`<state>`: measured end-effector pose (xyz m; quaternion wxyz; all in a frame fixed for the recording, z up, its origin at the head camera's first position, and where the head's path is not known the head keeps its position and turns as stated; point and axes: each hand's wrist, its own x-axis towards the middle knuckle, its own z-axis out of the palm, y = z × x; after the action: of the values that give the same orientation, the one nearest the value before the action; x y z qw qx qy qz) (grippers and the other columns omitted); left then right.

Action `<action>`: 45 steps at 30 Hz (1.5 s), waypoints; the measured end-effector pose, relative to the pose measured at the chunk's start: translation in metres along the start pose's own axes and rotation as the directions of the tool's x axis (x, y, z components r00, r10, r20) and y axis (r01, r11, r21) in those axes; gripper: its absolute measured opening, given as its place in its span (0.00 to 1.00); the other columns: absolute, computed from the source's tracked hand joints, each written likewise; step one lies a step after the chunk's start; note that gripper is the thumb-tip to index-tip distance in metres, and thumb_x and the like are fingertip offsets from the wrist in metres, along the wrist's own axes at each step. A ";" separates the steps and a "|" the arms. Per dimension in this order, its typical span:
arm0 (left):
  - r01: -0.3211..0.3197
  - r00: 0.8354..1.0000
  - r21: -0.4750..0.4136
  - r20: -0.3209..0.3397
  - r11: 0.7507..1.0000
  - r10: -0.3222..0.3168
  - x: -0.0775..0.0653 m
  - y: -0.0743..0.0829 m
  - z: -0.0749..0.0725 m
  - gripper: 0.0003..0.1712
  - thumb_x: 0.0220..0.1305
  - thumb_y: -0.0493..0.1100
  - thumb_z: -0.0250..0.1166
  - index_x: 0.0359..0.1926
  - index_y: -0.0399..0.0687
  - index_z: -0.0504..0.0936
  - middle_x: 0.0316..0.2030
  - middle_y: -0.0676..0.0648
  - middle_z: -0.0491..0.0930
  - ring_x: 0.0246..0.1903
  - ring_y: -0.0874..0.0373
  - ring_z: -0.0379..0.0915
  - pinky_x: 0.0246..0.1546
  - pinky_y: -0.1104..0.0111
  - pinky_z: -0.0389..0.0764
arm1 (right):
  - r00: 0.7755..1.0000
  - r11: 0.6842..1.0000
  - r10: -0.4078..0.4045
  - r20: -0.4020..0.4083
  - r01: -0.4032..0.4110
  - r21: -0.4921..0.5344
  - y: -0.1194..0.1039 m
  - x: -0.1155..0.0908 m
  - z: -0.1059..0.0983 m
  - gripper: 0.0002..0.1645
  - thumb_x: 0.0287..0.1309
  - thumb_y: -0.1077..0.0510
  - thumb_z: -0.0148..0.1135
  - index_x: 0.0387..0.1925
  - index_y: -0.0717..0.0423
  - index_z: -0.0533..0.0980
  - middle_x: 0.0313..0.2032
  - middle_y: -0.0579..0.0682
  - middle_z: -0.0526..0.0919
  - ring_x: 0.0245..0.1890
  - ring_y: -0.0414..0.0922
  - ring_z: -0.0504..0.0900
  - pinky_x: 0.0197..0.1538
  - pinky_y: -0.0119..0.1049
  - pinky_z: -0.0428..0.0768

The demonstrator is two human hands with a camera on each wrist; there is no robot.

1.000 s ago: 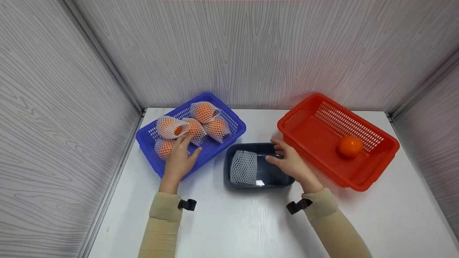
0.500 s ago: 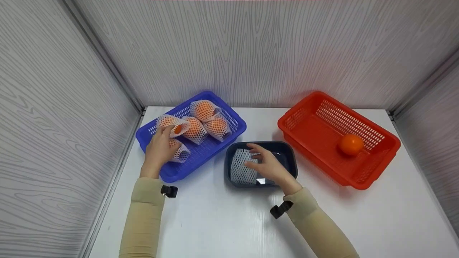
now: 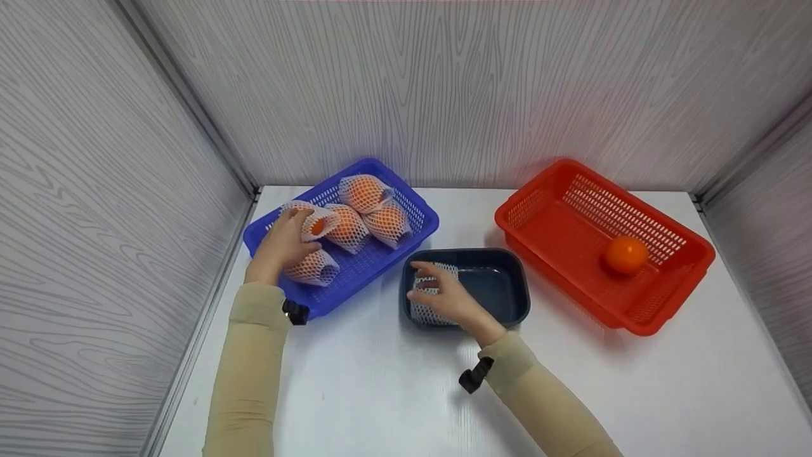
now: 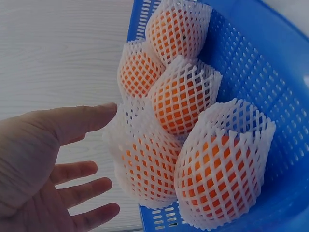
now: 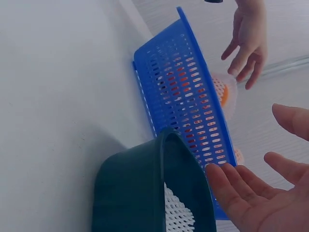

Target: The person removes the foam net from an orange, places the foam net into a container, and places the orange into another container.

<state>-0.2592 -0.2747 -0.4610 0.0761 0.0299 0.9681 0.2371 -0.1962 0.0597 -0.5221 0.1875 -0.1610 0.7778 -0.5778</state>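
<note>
My left hand (image 3: 282,244) is over the left end of the blue basket (image 3: 365,259), thumb and fingers spread. It is nearest to an orange in a white foam net (image 4: 147,162), whose net opening shows bare orange peel in the head view. Several more netted oranges (image 3: 347,225) lie in the same basket. Over the left part of a dark teal tub (image 3: 491,289), my right hand (image 3: 447,298) hovers with loosely extended fingers. Beneath it a flat white foam net (image 3: 431,314) lies in the tub, partly hidden by the hand. Neither hand grips anything.
To the right stands a red basket (image 3: 552,235) holding one bare orange (image 3: 626,255). The baskets and tub stand on a white table (image 3: 380,393), with grain-patterned panels (image 3: 444,95) behind and at both sides.
The left hand has moved left and away, from the front of the basket to its left netted orange. The right hand has moved left across the tub to above the foam net.
</note>
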 end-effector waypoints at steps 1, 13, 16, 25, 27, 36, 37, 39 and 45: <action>0.000 1.000 -0.003 0.008 1.000 0.000 0.003 -0.001 -0.001 0.42 0.62 0.40 0.68 0.74 0.42 0.58 0.73 0.31 0.47 0.70 0.33 0.45 0.66 0.41 0.52 | 1.000 1.000 0.005 0.001 -0.005 0.000 0.001 0.001 0.002 0.38 0.62 0.56 0.65 0.71 0.56 0.63 0.64 0.62 0.69 0.61 0.55 0.72 0.60 0.51 0.73; 0.057 0.994 -0.014 0.095 0.998 -0.056 0.025 -0.016 0.006 0.48 0.58 0.30 0.68 0.75 0.43 0.54 0.75 0.33 0.36 0.72 0.33 0.35 0.67 0.40 0.48 | 0.995 0.974 -0.095 -0.029 0.087 -0.209 -0.001 0.017 0.026 0.40 0.62 0.56 0.65 0.72 0.55 0.62 0.72 0.61 0.54 0.69 0.57 0.60 0.64 0.54 0.67; 0.063 0.993 0.007 0.099 0.998 -0.064 0.029 -0.017 0.005 0.49 0.57 0.28 0.67 0.76 0.43 0.53 0.75 0.33 0.38 0.72 0.33 0.36 0.67 0.39 0.48 | 0.995 0.958 -0.099 -0.013 0.092 -0.270 -0.001 0.019 0.030 0.41 0.62 0.54 0.65 0.73 0.53 0.60 0.74 0.59 0.49 0.71 0.55 0.56 0.66 0.53 0.64; 0.045 0.996 0.088 0.068 0.995 -0.051 0.035 -0.013 0.002 0.48 0.54 0.29 0.67 0.74 0.37 0.54 0.67 0.25 0.50 0.66 0.28 0.50 0.63 0.38 0.57 | 0.997 0.932 -0.061 0.039 0.071 -0.356 -0.001 0.025 0.037 0.44 0.61 0.54 0.67 0.75 0.49 0.58 0.76 0.52 0.43 0.74 0.52 0.50 0.70 0.49 0.57; 0.060 0.994 0.081 0.083 0.995 -0.067 0.035 -0.013 0.002 0.49 0.54 0.30 0.67 0.74 0.36 0.54 0.68 0.23 0.48 0.66 0.27 0.50 0.63 0.37 0.55 | 0.998 0.929 -0.045 0.049 0.060 -0.366 0.001 0.027 0.039 0.44 0.61 0.54 0.67 0.75 0.49 0.57 0.77 0.51 0.42 0.74 0.52 0.50 0.70 0.48 0.57; 0.115 0.992 0.051 0.049 0.992 -0.117 0.035 -0.015 0.007 0.44 0.59 0.42 0.70 0.70 0.32 0.59 0.68 0.23 0.50 0.65 0.26 0.51 0.63 0.38 0.58 | 0.996 0.925 -0.062 0.057 0.079 -0.371 0.006 0.028 0.042 0.44 0.59 0.57 0.68 0.73 0.55 0.59 0.77 0.50 0.42 0.73 0.52 0.52 0.70 0.45 0.59; 0.110 0.993 0.060 0.038 0.992 -0.112 0.034 -0.016 0.007 0.42 0.59 0.42 0.71 0.68 0.32 0.61 0.66 0.24 0.55 0.64 0.27 0.53 0.62 0.38 0.59 | 0.996 0.926 -0.066 0.057 0.082 -0.369 0.006 0.028 0.042 0.44 0.59 0.57 0.68 0.73 0.55 0.60 0.77 0.50 0.42 0.73 0.52 0.52 0.70 0.45 0.59; 0.100 0.995 0.081 0.020 0.992 -0.102 0.034 -0.016 0.006 0.40 0.57 0.43 0.71 0.64 0.32 0.63 0.62 0.26 0.62 0.61 0.28 0.57 0.61 0.38 0.61 | 0.996 0.926 -0.071 0.055 0.086 -0.366 0.006 0.028 0.043 0.43 0.59 0.58 0.68 0.73 0.56 0.60 0.77 0.51 0.42 0.73 0.52 0.51 0.70 0.45 0.58; 0.105 0.994 0.099 -0.010 0.990 -0.105 0.034 -0.018 0.006 0.47 0.54 0.44 0.73 0.66 0.28 0.59 0.63 0.23 0.60 0.61 0.24 0.56 0.60 0.37 0.60 | 0.994 0.922 -0.091 0.058 0.106 -0.373 0.005 0.028 0.042 0.43 0.59 0.58 0.68 0.72 0.59 0.61 0.76 0.52 0.43 0.73 0.53 0.51 0.70 0.45 0.58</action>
<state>-0.2921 -0.2842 -0.4792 0.0847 -0.0179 0.9790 0.1845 -0.2005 0.0129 -0.5412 0.1392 -0.2440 0.8612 -0.4237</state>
